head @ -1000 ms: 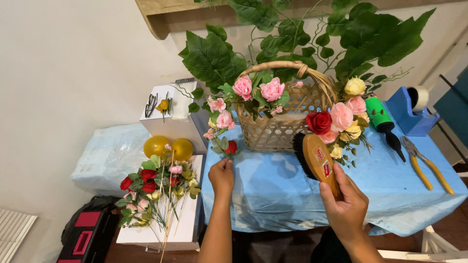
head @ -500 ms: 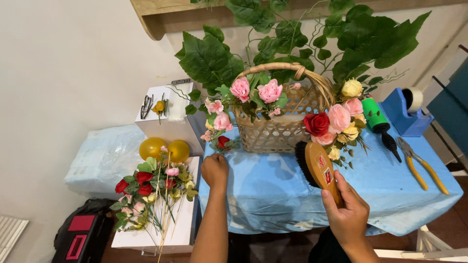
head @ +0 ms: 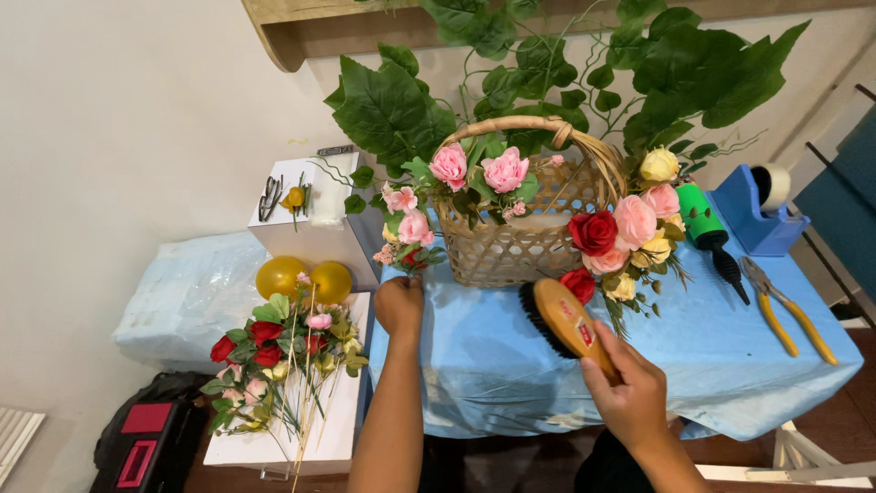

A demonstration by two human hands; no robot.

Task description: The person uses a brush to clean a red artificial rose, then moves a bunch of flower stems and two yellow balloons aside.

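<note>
Far to the left of your left hand, a bundle of loose artificial flowers on thin stems (head: 283, 351) lies on a white box (head: 274, 443), with two yellow balloons (head: 306, 278) just above it. Your left hand (head: 400, 306) rests on the surface, which is draped in a light blue cloth (head: 484, 365); its fingers are curled toward a small sprig of pink and red blossoms (head: 411, 251) at the lower left corner of the woven wicker basket with an arched handle (head: 520, 237). Whether the fingers grip the sprig cannot be told. The basket stands just above both hands, trimmed with pink, red and yellow roses. Your right hand (head: 630, 393) is closed around the handle of a wooden brush with black bristles (head: 564, 319), whose head lies tilted against the cloth just below the basket's right corner. Further right of that hand lie a green-handled tool (head: 707, 228), yellow-handled pliers (head: 785, 310) and a blue tape dispenser (head: 753, 210).
</note>
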